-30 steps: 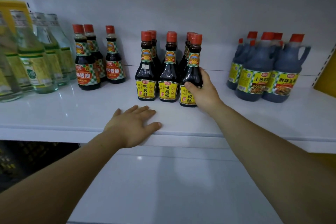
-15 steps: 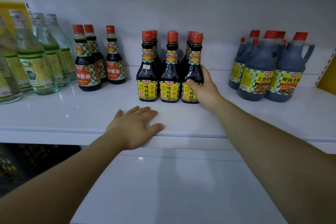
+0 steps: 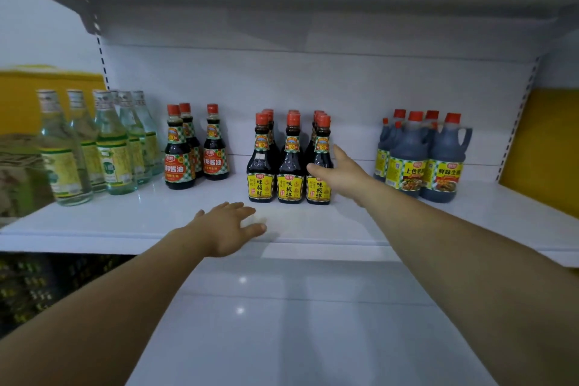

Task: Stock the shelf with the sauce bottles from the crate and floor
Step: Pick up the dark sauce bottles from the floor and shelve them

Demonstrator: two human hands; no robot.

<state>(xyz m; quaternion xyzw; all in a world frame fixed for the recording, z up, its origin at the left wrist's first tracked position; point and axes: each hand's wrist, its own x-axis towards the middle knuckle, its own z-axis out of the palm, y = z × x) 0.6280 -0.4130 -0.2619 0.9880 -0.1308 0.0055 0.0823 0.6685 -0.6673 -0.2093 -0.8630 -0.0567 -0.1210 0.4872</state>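
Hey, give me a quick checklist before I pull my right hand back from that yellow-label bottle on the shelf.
1. Right front yellow-label bottle upright, level with its row: ok.
2. Right hand off the bottle: not ok, thumb touches it.
3. Left hand free: ok, flat on the shelf, holding nothing.
4. Jugs clear of the right forearm: ok.
5. Crate stock left: cannot tell, out of view.
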